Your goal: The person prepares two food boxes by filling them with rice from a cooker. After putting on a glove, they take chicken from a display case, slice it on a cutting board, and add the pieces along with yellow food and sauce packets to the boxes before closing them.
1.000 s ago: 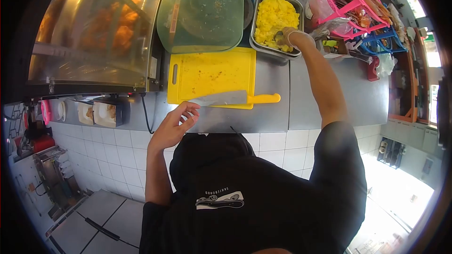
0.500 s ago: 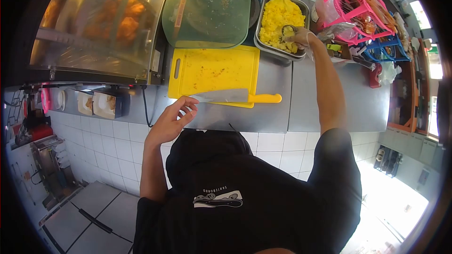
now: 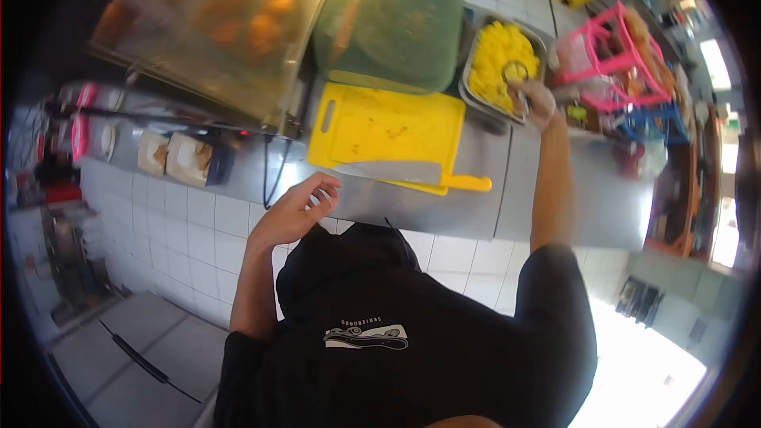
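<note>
Right hand (image 3: 537, 103), in what looks like a clear glove, is closed around a round-ended tool (image 3: 517, 73); the round end is set among yellow food (image 3: 495, 47) in a metal tray (image 3: 493, 108). Grip is taken over the near right corner, probably so the tool can be angled inward with the wrist kept outside the rim; exact finger placement is blurred. Left hand (image 3: 297, 208) is released, fingers loosely curled, nothing seen in it; it is held by the surface's (image 3: 476, 218) front edge, near the knife tip, no contact made out.

Knife (image 3: 396, 171) is laid along the near side of a yellow board (image 3: 396, 123), handle projected past the right side, likely for easy pick-up; blade edge direction can't be told. Board is placed in front of a green translucent container (image 3: 388, 32), tray to the right of both.

Edges: on the left, movement is limited by a glass-fronted cabinet (image 3: 214, 47), with a dark cable (image 3: 273, 178) hung down by its corner and 2 food boxes (image 3: 190, 160) beyond. Right of tray, a pink basket (image 3: 614, 55) and blue basket (image 3: 662, 123) are packed close, so little side room is left. More room is found toward the body, between tray and front edge, and above the tray. Tray walls are raised around the food.
</note>
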Demonstrator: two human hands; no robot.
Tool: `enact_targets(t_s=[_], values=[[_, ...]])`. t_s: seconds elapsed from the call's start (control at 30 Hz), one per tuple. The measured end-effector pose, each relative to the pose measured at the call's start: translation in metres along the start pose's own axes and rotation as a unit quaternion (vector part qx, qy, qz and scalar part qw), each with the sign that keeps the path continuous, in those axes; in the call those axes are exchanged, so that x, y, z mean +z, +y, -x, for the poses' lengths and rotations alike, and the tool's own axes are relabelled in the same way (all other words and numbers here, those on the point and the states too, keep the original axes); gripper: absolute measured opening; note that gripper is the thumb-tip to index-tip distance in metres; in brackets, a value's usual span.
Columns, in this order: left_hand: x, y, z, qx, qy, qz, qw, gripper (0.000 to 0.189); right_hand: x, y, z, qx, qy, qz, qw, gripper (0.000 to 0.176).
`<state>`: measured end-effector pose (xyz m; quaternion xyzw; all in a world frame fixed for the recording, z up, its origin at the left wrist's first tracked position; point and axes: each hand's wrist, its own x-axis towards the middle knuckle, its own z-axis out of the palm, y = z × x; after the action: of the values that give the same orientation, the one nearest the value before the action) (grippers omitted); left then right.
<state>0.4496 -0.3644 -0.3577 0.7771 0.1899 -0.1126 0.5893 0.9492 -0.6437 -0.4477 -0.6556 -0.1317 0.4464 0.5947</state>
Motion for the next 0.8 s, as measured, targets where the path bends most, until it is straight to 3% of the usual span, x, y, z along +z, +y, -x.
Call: enact_targets(t_s=[0.07,0.1,0.13,0.17,0.23,0.3,0.37,0.43,0.5,0.53,0.57,0.6,0.63,0.67,0.7,0.73,0.8], values=[[-0.010,-0.024,0.015,-0.006,-0.014,0.030,0.999,0.034,0.069,-0.004,0.026,-0.013,0.027,-0.082,0.996,0.016],[-0.017,-0.037,0.021,0.016,-0.024,0.014,0.999,0.035,0.110,-0.013,0.040,0.014,-0.018,-0.138,0.990,0.017],[-0.020,-0.048,0.034,0.029,-0.036,0.002,0.999,0.037,0.141,-0.002,0.048,-0.014,-0.029,-0.120,0.992,0.017],[-0.023,-0.056,0.047,0.017,0.005,0.014,1.000,0.037,0.179,0.002,0.059,0.028,-0.020,-0.094,0.995,0.016],[-0.037,-0.074,0.074,0.049,-0.068,-0.013,0.996,0.040,0.261,0.022,0.076,0.046,-0.104,-0.089,0.990,0.019],[-0.055,-0.087,0.116,0.049,-0.041,0.013,0.998,0.041,0.364,0.034,0.095,0.097,-0.174,-0.105,0.974,0.030],[-0.075,-0.098,0.160,0.057,-0.053,0.050,0.996,0.039,0.461,0.050,0.092,0.176,-0.285,-0.152,0.930,0.023],[-0.089,-0.104,0.200,0.045,-0.022,0.055,0.997,0.038,0.543,0.070,0.067,0.178,-0.302,-0.142,0.926,0.020],[-0.106,-0.128,0.245,0.027,0.032,0.090,0.995,0.037,0.636,0.063,0.051,0.054,-0.318,-0.019,0.946,0.016],[-0.108,-0.147,0.267,0.028,0.032,0.099,0.994,0.037,0.670,0.070,0.029,0.043,-0.305,0.056,0.950,0.021],[-0.110,-0.168,0.287,0.016,0.092,0.135,0.986,0.034,0.700,0.084,0.003,0.030,-0.290,0.131,0.948,0.026],[-0.111,-0.190,0.305,0.005,0.152,0.169,0.974,0.032,0.729,0.110,-0.028,-0.113,-0.230,0.218,0.942,0.030],[-0.108,-0.219,0.320,0.010,0.154,0.174,0.973,0.032,0.752,0.129,-0.052,-0.253,-0.165,0.298,0.905,0.034],[-0.103,-0.254,0.334,-0.002,0.220,0.244,0.945,0.030,0.770,0.126,-0.062,-0.255,-0.167,0.304,0.903,0.034],[-0.095,-0.285,0.348,-0.016,0.282,0.313,0.907,0.029,0.786,0.124,-0.067,-0.231,-0.130,0.419,0.869,0.040],[-0.087,-0.306,0.361,-0.090,0.348,0.341,0.869,0.030,0.797,0.123,-0.067,-0.203,-0.091,0.528,0.820,0.048],[-0.057,-0.370,0.384,-0.201,0.465,0.389,0.770,0.030,0.812,0.112,-0.053,-0.154,-0.115,0.534,0.823,0.053]])
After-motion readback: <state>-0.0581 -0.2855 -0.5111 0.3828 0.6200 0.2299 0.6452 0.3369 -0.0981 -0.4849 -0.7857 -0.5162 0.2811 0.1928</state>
